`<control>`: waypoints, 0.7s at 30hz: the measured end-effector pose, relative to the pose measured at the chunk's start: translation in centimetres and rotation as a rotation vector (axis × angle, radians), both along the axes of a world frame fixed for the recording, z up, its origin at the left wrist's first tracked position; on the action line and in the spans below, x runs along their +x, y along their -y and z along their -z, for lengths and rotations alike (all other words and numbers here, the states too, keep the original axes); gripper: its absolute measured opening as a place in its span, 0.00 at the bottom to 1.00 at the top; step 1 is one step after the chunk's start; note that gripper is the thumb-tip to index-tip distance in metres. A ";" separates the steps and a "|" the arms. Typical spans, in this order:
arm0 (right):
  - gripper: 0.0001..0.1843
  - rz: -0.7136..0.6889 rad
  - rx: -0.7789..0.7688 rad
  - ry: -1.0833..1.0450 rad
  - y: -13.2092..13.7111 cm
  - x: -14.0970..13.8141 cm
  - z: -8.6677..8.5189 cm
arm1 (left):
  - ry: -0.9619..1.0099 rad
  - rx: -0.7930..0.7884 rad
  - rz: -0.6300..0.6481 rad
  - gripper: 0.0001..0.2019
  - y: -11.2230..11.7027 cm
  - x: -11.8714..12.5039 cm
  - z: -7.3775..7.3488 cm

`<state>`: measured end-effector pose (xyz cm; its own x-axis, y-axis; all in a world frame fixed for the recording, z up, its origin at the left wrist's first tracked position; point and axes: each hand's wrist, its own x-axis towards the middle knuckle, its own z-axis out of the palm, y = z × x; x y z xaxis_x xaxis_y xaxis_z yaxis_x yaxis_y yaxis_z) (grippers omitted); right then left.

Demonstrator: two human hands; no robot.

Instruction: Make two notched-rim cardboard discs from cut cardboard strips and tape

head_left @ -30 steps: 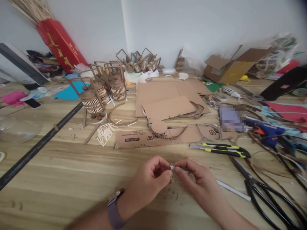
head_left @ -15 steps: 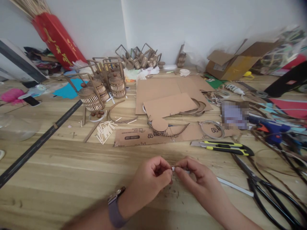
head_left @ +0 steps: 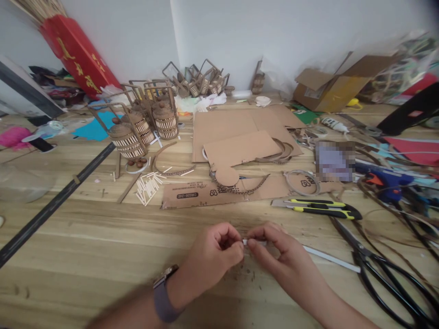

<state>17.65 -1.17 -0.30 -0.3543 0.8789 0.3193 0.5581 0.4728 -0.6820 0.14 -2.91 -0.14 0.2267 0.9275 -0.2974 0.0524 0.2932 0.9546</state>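
Note:
Low over the front of the table, my left hand (head_left: 219, 246) and my right hand (head_left: 274, 249) meet fingertip to fingertip. Both pinch a narrow white strip (head_left: 331, 259); a short white bit of it shows between the fingers. The strip runs out behind my right hand toward black-handled scissors (head_left: 363, 253). Its end inside my left fingers is hidden. Beyond my right hand lies a yellow and black utility knife (head_left: 317, 208) with its blade out. A long printed cardboard strip (head_left: 192, 195) lies past my left hand.
Small woven baskets with handles (head_left: 128, 141) stand at the back left, near a pile of short pale sticks (head_left: 149, 188). Cardboard sheets (head_left: 226, 121) lie in the middle. A blue glue gun (head_left: 389, 180) and cords crowd the right. A black bar (head_left: 58, 205) crosses the left side.
The whole view has shifted slightly. My hands stay together in nearly the same pose, still pinching the white strip.

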 end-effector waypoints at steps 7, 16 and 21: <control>0.05 0.002 0.394 0.093 1.1 -0.1 0.0 | -0.021 -0.020 -0.048 0.04 -0.1 0.3 -0.1; 0.07 0.006 0.333 0.105 1.2 -0.4 0.2 | -0.049 0.024 -0.047 0.04 0.3 0.5 -0.3; 0.07 -0.021 0.270 0.115 1.1 -0.2 0.3 | -0.090 0.050 -0.034 0.04 0.4 0.5 -0.2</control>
<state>17.40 -2.22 -0.58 -0.4193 0.7594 0.4974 0.6126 0.6411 -0.4623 0.69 -3.30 0.02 0.1695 0.9484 -0.2680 0.1295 0.2481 0.9600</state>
